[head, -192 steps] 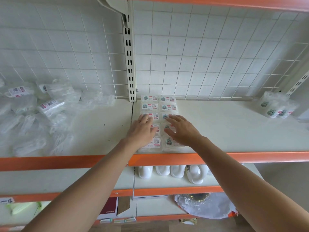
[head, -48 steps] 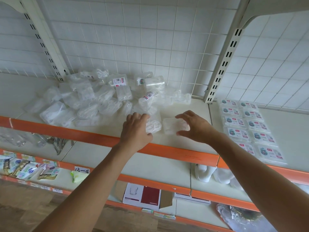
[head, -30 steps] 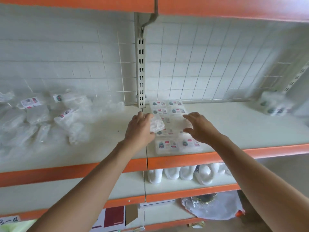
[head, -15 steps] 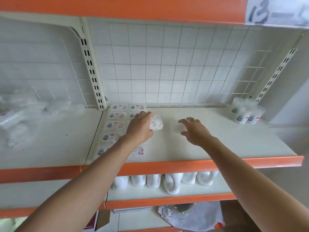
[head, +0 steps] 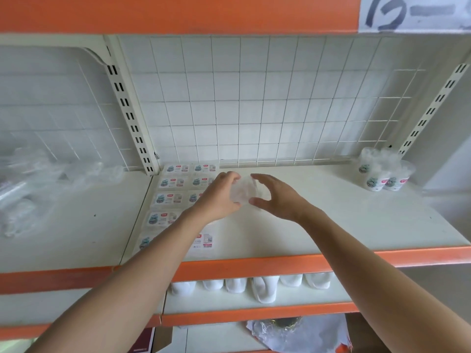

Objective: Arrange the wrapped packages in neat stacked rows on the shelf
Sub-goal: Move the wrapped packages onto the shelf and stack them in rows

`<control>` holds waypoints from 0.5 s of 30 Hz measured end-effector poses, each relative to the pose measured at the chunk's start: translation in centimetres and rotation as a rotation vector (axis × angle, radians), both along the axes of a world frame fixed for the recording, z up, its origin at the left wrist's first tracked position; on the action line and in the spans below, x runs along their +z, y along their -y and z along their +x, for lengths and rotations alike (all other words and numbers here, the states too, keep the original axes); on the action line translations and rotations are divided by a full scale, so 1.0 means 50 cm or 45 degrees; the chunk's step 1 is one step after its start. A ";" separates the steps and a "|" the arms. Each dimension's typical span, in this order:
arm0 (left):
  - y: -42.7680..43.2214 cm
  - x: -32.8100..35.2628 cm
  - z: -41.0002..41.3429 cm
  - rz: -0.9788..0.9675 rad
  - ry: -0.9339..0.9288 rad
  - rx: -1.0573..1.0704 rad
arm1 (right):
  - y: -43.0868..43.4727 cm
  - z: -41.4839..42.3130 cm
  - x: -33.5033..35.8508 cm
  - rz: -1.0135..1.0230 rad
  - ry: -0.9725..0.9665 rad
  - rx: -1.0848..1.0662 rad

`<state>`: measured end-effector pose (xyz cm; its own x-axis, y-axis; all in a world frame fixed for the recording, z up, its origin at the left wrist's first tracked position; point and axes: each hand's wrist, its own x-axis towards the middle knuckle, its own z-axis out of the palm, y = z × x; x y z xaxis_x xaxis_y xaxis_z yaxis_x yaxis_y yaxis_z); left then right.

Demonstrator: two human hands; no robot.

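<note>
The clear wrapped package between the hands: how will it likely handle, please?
Probably light: left hand and right hand hold the wrapped package by fingertips. Its glossy clear film looks slippery, and likely soft rather than stiff.

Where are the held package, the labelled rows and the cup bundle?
held package (head: 243, 191): head view, middle of its clear wrap
labelled rows (head: 168, 198): head view, a left-row label
cup bundle (head: 383, 170): head view, its wrapped top

White jugs (head: 263, 289) in row on lower level; crumpled plastic bag (head: 305, 332) beneath; handwritten label (head: 413, 14) top right.
</note>
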<state>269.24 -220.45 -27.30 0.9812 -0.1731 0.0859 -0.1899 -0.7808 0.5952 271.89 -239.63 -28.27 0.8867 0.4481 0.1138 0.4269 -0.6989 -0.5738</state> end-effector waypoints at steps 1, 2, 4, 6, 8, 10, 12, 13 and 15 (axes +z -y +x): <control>-0.004 0.002 0.003 -0.013 0.002 0.006 | -0.005 0.005 0.002 0.074 -0.047 -0.007; -0.009 0.004 0.006 -0.030 0.004 0.006 | -0.008 0.010 0.004 0.160 -0.102 -0.008; -0.020 0.007 0.015 -0.063 0.001 -0.007 | -0.013 0.018 0.007 0.333 -0.200 -0.010; -0.027 0.013 0.022 -0.082 -0.023 -0.010 | -0.020 0.025 0.010 0.410 -0.144 -0.042; -0.027 0.021 0.028 -0.143 -0.075 0.015 | -0.029 0.032 0.011 0.383 0.032 -0.069; -0.025 0.030 0.034 -0.309 -0.194 0.087 | -0.038 0.036 0.012 0.303 0.213 -0.023; -0.023 0.034 0.041 -0.579 -0.301 0.153 | -0.050 0.037 0.013 0.206 0.332 0.058; -0.022 0.035 0.043 -0.696 -0.337 0.171 | -0.057 0.036 0.014 0.176 0.360 0.090; -0.019 0.033 0.048 -0.800 -0.346 0.188 | -0.069 0.035 0.016 0.168 0.385 0.130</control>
<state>271.66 -219.48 -25.63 0.9915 -0.0341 -0.1255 0.1111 -0.2793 0.9538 273.63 -236.17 -27.47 0.7554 0.4963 0.4279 0.6553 -0.5721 -0.4932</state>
